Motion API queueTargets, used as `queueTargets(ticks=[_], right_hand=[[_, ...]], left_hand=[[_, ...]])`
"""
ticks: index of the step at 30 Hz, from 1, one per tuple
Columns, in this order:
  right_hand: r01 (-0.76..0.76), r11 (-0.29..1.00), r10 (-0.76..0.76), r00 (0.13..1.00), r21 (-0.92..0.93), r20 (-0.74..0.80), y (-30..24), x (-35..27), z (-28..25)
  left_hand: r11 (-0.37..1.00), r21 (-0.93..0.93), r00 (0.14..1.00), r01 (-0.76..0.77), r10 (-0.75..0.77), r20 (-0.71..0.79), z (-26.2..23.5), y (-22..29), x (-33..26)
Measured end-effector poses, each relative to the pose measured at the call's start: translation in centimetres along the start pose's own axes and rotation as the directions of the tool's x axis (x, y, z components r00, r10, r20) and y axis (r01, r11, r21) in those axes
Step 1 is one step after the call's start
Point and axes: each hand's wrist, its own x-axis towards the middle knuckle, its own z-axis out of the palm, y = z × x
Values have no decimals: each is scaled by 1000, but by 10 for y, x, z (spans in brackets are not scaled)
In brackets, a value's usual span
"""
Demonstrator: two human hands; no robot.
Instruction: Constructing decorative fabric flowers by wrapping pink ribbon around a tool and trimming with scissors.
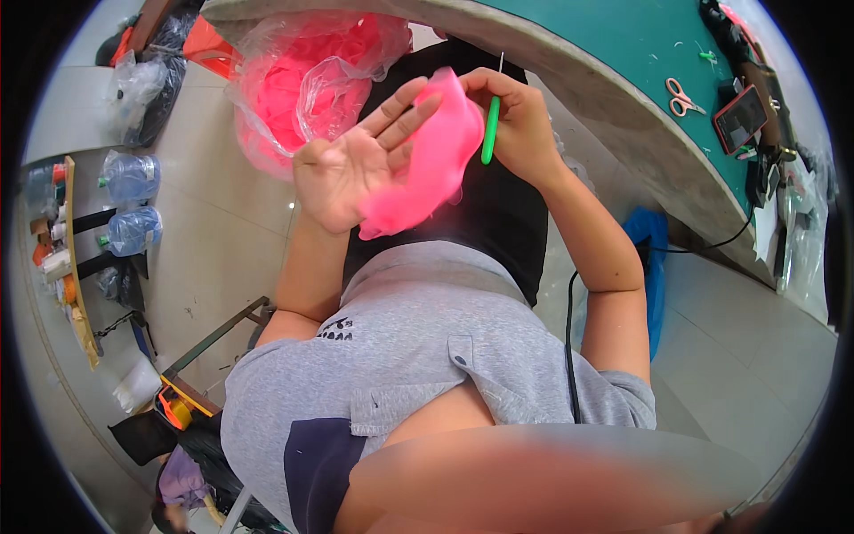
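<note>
Pink, thin, see-through piece [436, 151] sits mid-frame above the person's lap, ruffled along its lower edge, running slantwise between the two hands. Left hand [342, 182]: palm up, fingers extended and only slightly bent, a couple of them overlapping the piece's left edge; no closed grip seen. Right hand [525, 125]: fingers curled in around a green-handled tool [490, 132], thin metal shaft pointing up, handle end down, just beside the piece; fingertips at the piece's upper end, exact contact unclear.

Black cloth [498, 218] covers the lap, grey shirt [427, 311] below it. Clear plastic bag [391, 37] full of pink stuff is upper left, near the left hand. Green tabletop [605, 44] upper right, carrying pink-handled scissors [680, 101] and a phone [740, 119] beside them. Blue bag [656, 294] on the right, under the table edge. Two large bluish bottles [132, 178] far left.
</note>
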Motion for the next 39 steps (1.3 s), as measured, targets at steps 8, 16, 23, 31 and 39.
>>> queueTargets(ticks=[8, 16, 23, 31, 39], right_hand=[[494, 682, -533, 841, -539, 96, -12, -9, 12], [75, 843, -186, 970, -532, -158, -3, -9, -22], [-80, 815, -47, 978, -573, -204, 34, -10, -30], [222, 923, -200, 974, -315, 102, -15, -13, -2], [386, 795, -263, 914, -468, 307, -9, -34, 1]], left_hand=[[651, 759, 949, 15, 230, -217, -18, -20, -1], [769, 619, 919, -161, 346, -191, -22, -3, -9], [899, 398, 910, -183, 309, -278, -18, -11, -5], [939, 291, 910, -186, 276, -309, -20, -5, -7], [964, 100, 945, -245, 261, -199, -26, 23, -10]])
